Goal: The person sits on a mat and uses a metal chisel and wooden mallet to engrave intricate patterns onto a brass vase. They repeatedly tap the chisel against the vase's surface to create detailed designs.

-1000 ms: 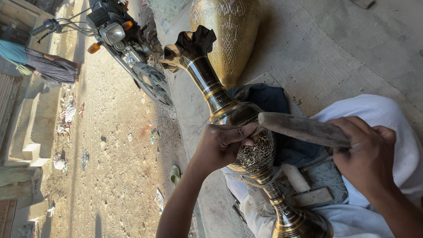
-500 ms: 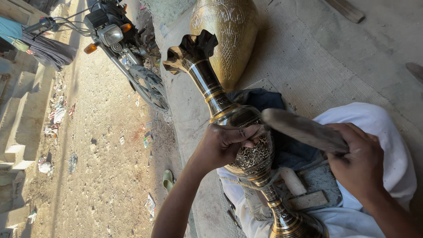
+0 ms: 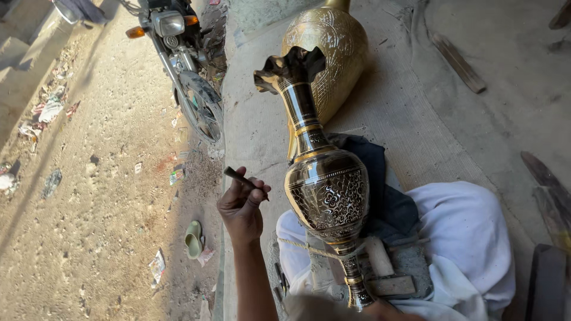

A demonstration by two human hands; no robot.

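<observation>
- Dusty ground (image 3: 89,196) fills the left side, littered with scraps, and a concrete floor (image 3: 476,137) with a woven mat takes the right.
- A motorcycle (image 3: 181,65) stands at the top, front wheel turned toward the edge of the concrete, headlamp and orange indicator showing.
- White cloth (image 3: 464,238) covers the person's lap at lower right, with a dark blue cloth (image 3: 386,196) lying over it under the work.
- The engraved brass vase (image 3: 324,184) lies across the lap, its fluted mouth pointing up toward the motorcycle, its slim foot running down toward the bottom edge; black and brass floral patterning covers the round belly.
- A second vase, plain gold-coloured (image 3: 330,53), lies on the mat just behind it, its body partly hidden by the first one's flared mouth.
- The left hand (image 3: 241,205) is lifted just beside the vase's belly, clear of the metal, fingers clenched round a short dark chisel (image 3: 241,176) that pokes up and to the left.
- The right hand is out of sight, so I cannot tell its state.
- A pale wooden block (image 3: 377,255) sits beside the vase's stem on the lap.
- A green sandal (image 3: 193,238) lies on the dirt, near the left forearm.
</observation>
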